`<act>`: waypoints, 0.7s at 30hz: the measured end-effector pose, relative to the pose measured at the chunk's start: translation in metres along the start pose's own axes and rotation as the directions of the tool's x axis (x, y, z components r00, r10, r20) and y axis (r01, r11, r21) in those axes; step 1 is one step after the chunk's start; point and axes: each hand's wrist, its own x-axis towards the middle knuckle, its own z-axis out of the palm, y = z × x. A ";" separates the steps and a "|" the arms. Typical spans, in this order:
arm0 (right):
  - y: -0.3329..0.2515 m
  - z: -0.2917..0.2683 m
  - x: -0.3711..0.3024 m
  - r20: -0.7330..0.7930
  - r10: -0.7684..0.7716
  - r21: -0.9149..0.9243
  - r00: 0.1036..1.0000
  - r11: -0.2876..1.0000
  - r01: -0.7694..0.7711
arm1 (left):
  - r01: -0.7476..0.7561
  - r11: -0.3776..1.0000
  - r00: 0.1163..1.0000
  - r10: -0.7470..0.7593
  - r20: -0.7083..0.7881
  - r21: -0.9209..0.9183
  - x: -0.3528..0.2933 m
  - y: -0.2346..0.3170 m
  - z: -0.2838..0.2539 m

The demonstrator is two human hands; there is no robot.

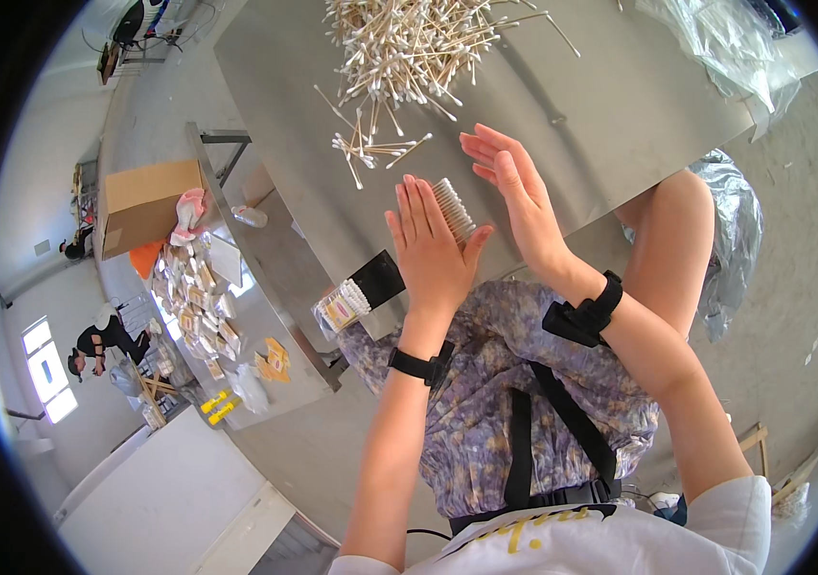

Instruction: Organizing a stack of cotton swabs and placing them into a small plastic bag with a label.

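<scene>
My left hand [428,254] reaches over the near edge of the metal table with its fingers straight and close together. Between its fingers and thumb sits a neat bundle of cotton swabs [454,212], their white tips in a row facing right; the rest is hidden by the hand. To the right, my right hand [526,206] is raised, empty, fingers stretched and palm toward the bundle, apart from it. A loose heap of cotton swabs [409,48] lies ahead, with some strays [366,149] nearer. Left of my left hand are a black block [377,279] and a labelled swab pack [342,307].
The grey metal table [620,105] carries a clear plastic bag [715,48] at its right corner. On a second table to the left lie many small packs [200,297] and a cardboard box [150,206]. A person [112,340] is farther left.
</scene>
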 end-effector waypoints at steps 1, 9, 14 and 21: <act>0.000 -0.001 0.000 -0.004 0.000 0.000 1.000 1.000 0.000 | 0.018 0.999 0.999 -0.017 0.041 -0.027 -0.001 -0.001 -0.004; -0.001 -0.002 0.005 -0.035 0.011 0.018 0.999 1.000 -0.010 | 0.105 0.967 0.994 -0.093 0.064 -0.234 -0.021 -0.013 -0.027; 0.001 -0.003 0.010 -0.062 0.002 0.012 0.998 1.000 -0.001 | 0.190 0.928 0.981 -0.194 0.018 -0.321 -0.026 -0.023 -0.034; 0.008 -0.005 0.011 -0.055 0.003 -0.007 0.998 1.000 -0.004 | 0.085 0.979 0.996 -0.086 0.001 -0.185 -0.023 -0.012 -0.024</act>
